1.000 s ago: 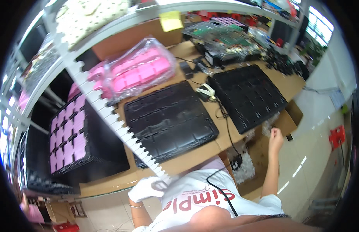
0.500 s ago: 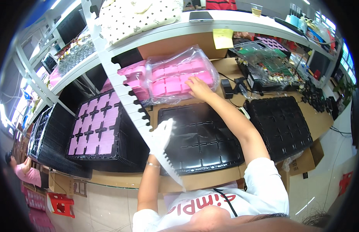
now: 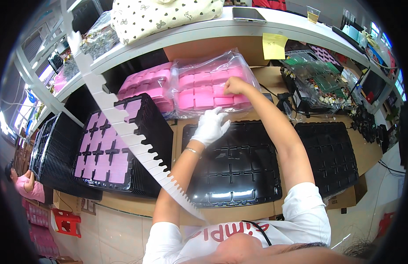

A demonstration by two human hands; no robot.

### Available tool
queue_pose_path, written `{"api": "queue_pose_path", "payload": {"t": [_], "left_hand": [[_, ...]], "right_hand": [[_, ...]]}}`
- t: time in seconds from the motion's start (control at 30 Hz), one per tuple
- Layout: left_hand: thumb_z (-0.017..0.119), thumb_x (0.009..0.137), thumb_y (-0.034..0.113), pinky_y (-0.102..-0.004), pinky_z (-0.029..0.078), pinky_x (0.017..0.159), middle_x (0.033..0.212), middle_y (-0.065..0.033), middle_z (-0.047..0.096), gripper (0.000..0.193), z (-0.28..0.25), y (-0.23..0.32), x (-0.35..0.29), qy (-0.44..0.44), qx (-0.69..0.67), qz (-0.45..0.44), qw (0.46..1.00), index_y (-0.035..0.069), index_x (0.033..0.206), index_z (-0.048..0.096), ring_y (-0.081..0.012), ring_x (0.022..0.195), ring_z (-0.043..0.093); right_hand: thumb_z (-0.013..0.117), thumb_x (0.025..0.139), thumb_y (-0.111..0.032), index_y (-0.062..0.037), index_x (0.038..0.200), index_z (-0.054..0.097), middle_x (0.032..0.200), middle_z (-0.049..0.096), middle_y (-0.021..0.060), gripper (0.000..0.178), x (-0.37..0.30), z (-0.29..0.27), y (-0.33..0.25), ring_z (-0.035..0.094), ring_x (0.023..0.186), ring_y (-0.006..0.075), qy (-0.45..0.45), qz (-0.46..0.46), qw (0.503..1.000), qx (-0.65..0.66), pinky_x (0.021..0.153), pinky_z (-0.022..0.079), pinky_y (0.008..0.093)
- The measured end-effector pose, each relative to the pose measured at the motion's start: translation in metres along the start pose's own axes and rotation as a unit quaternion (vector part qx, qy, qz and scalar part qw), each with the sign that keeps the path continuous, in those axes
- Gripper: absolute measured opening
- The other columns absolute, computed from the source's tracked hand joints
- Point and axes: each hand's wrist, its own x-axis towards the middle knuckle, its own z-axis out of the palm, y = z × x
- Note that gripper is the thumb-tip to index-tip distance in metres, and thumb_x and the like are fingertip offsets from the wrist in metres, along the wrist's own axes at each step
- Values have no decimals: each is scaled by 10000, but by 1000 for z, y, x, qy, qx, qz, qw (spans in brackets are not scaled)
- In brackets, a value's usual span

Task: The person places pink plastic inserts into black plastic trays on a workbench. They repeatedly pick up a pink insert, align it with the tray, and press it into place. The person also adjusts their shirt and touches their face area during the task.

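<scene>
An opened clear plastic bag [image 3: 176, 96] of pink foam pieces [image 3: 203, 96] lies at the back of the table. My bare right hand [image 3: 235, 86] reaches into it, its fingers curled down on a foam piece in the right part of the bag. My left hand [image 3: 212, 126], in a white glove, hovers with fingers apart over the far edge of a black moulded tray [image 3: 230, 165], just in front of the bag. The tray's compartments hold no foam. More pink foam [image 3: 147, 83] is piled left of the bag.
To the left stand a tall stack of black trays [image 3: 144, 127], the top one filled with pink foam, and another stack [image 3: 65, 163]. Another black tray [image 3: 327, 154] lies right. Circuit boards [image 3: 320, 79] and cables sit behind it. A white shelf [image 3: 239, 27] runs above.
My left hand has moved away from me and to the right, from the tray's left side toward the bag. My right hand's fingers, spread on the foam before, are now curled in. The view has shifted slightly.
</scene>
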Motion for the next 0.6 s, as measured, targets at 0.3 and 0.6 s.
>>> {"api": "queue_pose_path", "payload": {"t": [0.3,0.6], "left_hand": [[467,855,757,-322,443,939,1505,-195,355,1068,19,-22,9,90,-786,-294,536,17,1536,108,-288,1289,458],[734,812,522,-307,545,629,1064,-61,592,628,-27,-41,-25,190,-834,-339,393,114,1233,510,-199,839,617]], "right_hand": [[762,806,-224,-15,854,680,802,708,79,229,-34,0,-43,659,750,210,333,-110,883,312,760,514,323],[757,828,-402,6,1192,578,1304,511,143,575,-134,15,15,541,1117,242,449,132,852,234,939,437,342]]}}
